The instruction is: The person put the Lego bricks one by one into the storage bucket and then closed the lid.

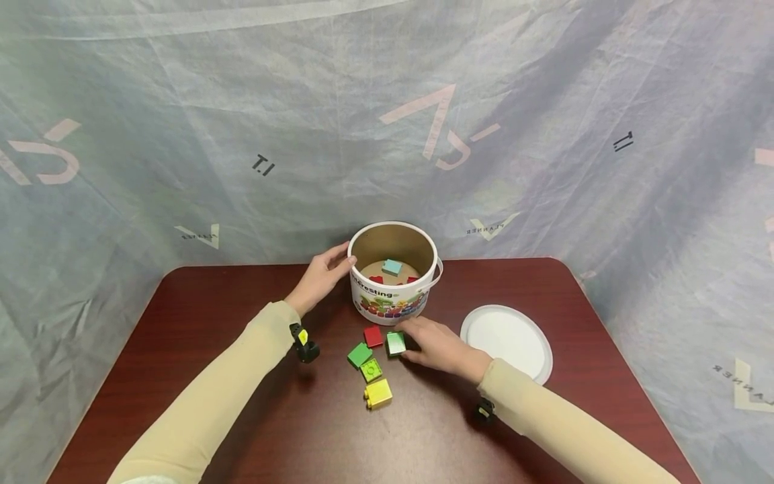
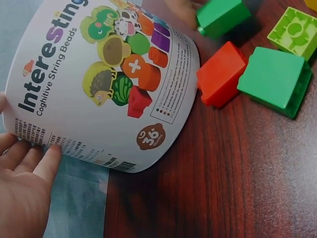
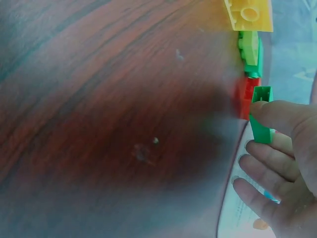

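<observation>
My left hand (image 1: 322,277) lies against the left side of a white bucket (image 1: 375,306), thumb close to the rim and fingers extended along the outer wall. In the left wrist view the bucket (image 2: 114,144) shows printed lettering and toy pictures. With thumb and fingers, my right hand (image 1: 444,347) pinches a green block (image 3: 262,124) just in front of the bucket. Left of that block are a red block (image 1: 373,336), another green block (image 1: 359,355) and a lime block (image 1: 371,370). A yellow block (image 1: 378,393) lies nearest me.
Inside the bucket are a light blue block (image 1: 392,267) and some red pieces. A round white lid (image 1: 510,343) lies on the dark red table (image 1: 290,430), right of my right hand. Grey printed sheeting (image 1: 338,134) hangs behind the table and at both sides.
</observation>
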Demonstrator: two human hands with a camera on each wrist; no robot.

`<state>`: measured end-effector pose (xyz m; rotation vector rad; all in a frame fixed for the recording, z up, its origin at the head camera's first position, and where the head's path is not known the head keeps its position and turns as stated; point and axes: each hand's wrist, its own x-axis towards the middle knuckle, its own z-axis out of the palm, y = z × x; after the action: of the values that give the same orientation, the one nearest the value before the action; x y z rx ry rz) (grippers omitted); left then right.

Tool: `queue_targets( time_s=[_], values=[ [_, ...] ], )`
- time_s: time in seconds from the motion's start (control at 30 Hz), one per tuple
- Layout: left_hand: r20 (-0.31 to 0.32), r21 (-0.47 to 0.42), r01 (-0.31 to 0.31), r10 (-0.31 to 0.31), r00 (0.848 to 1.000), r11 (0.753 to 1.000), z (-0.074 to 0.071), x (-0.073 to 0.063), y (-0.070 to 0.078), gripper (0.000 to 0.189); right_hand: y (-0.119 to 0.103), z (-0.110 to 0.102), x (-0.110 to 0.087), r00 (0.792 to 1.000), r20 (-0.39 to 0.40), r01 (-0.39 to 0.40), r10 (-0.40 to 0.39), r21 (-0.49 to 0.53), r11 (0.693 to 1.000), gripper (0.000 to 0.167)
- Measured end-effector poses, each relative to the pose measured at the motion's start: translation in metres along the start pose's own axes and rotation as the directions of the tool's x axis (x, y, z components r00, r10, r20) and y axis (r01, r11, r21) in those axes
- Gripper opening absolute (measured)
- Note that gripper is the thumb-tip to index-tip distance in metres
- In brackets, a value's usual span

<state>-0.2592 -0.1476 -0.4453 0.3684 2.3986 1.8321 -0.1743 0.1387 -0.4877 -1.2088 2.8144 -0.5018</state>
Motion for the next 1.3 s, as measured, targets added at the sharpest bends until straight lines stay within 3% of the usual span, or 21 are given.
queue_targets(
  time_s=[0.3,1.03,1.3],
  values=[
    [-0.006,-0.010,0.001,-0.001,1.000,1.000,0.001,0.001,0.002,0.062,-0.005,-0.019,-0.003,0.999,-0.052,0.006,-0.006,0.008,1.000,0.050],
    [-0.004,-0.010,0.003,-0.003,1.000,1.000,0.002,0.001,0.002,0.060,-0.022,-0.073,-0.003,0.975,-0.143,0.164,-0.172,-0.069,0.984,0.049],
    [-0.015,0.000,0.001,-0.001,1.000,1.000,0.002,0.000,0.000,0.061,-0.022,-0.092,0.001,0.968,-0.182,0.160,-0.171,-0.077,0.984,0.050]
  ],
)
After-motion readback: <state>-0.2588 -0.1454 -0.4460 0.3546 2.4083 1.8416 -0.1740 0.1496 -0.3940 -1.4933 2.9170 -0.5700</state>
